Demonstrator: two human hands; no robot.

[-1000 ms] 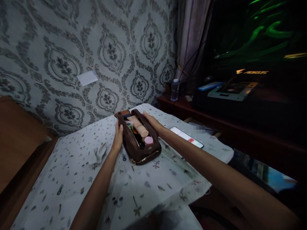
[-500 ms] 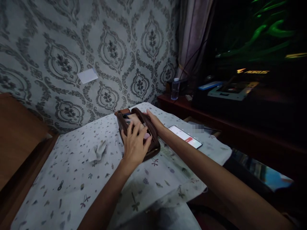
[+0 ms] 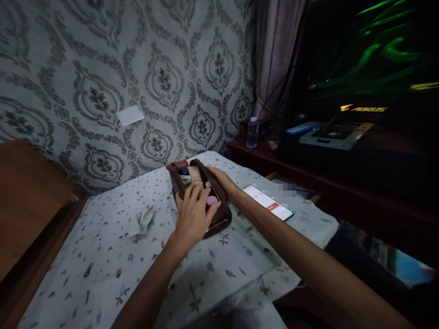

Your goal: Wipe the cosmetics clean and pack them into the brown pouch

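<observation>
Orange letters (image 3: 369,109) on the dark panel (image 3: 360,82) read AORUS; the phone screen (image 3: 266,201) is too indistinct to read.

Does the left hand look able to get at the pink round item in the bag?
Probably yes: the left hand is over the open bag, close beside the pink item, with no flap across it.
</observation>
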